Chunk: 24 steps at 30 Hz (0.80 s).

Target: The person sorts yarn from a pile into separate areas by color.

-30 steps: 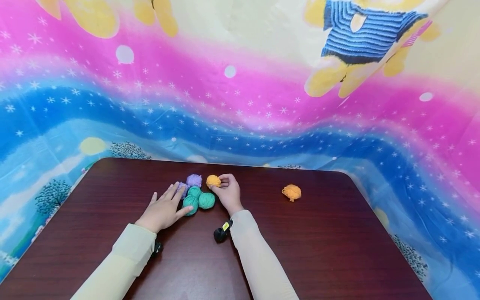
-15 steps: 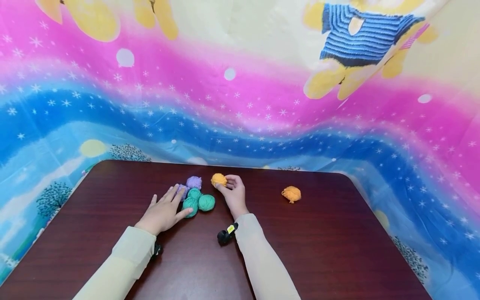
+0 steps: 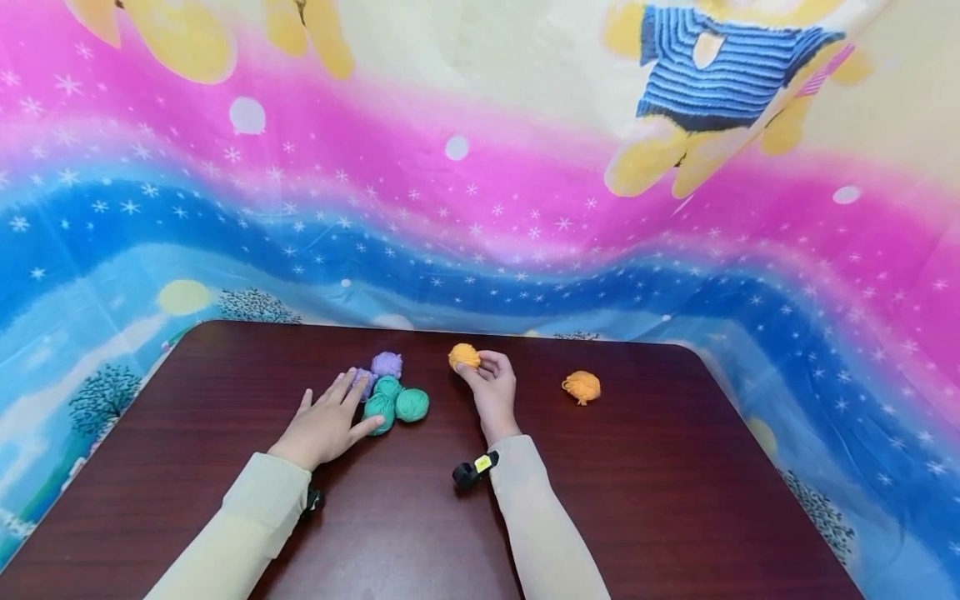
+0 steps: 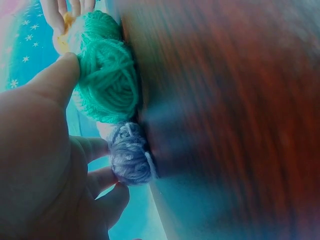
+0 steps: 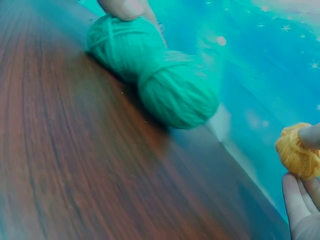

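My right hand (image 3: 493,398) pinches a yellow-orange ball of yarn (image 3: 463,357) between thumb and fingers near the table's far side. In the right wrist view that yellow-orange ball (image 5: 297,151) appears at the right edge. My left hand (image 3: 318,427) lies with fingers spread over a cluster of yarn balls. Its thumb touches a green ball (image 4: 107,77), and its fingertips touch a purple ball (image 4: 130,155). Another purple ball (image 3: 387,364) sits behind, with a small green ball (image 3: 387,387) and a larger green ball (image 3: 412,405) beside it.
A second orange ball of yarn (image 3: 582,387) with a loose end rests on the table to the right. The dark wooden table (image 3: 637,492) ends at a patterned cloth backdrop (image 3: 465,242) behind it.
My right hand has moved to the right, carrying the yellow-orange ball away from the green and purple cluster. The left hand and the other balls have stayed in place.
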Tool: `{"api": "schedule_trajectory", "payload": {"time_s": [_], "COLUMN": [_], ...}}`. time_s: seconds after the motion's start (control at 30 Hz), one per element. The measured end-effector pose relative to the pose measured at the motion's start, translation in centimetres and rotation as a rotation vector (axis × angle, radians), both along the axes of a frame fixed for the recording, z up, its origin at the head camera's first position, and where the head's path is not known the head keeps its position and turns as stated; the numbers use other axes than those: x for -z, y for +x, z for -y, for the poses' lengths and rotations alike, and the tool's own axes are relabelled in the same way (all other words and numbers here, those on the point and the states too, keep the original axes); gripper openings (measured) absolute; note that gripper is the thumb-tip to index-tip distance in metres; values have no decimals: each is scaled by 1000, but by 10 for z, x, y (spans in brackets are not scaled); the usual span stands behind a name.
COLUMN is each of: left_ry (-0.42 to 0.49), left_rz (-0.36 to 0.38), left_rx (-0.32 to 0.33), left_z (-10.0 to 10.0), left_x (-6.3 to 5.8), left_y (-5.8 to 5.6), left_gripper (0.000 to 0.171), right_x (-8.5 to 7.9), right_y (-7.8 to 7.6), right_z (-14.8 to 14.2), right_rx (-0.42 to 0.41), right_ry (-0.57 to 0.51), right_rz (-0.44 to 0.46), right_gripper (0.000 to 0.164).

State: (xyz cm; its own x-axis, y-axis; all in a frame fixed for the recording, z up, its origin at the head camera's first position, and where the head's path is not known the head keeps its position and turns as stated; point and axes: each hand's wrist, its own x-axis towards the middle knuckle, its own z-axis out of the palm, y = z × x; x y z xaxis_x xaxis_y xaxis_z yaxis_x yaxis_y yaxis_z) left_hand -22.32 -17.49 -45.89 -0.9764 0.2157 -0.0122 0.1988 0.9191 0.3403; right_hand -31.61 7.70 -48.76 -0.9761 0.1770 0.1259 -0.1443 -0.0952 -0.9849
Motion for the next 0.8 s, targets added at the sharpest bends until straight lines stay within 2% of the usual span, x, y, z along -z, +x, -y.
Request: {"api": "schedule_trajectory", "payload": {"time_s": [0.23,0.57,0.8], "left_ry": [0,2,10], "left_rz": [-1,4,3], "left_rx": [2,0,-5], "left_z": [0,-1,0], "left_x": [0,-3,-2], "left_y": [-1,1,0], "left_gripper": [82,80,81], "right_x": [-2,-7,-17], "right_y": [4,8,10], "right_z": [-17,-34,-46], "right_rx": [94,190,211], "right_ry": [-51,-290,-314], "right_rz": [23,47,-1], "right_gripper": [38,39,37]}}
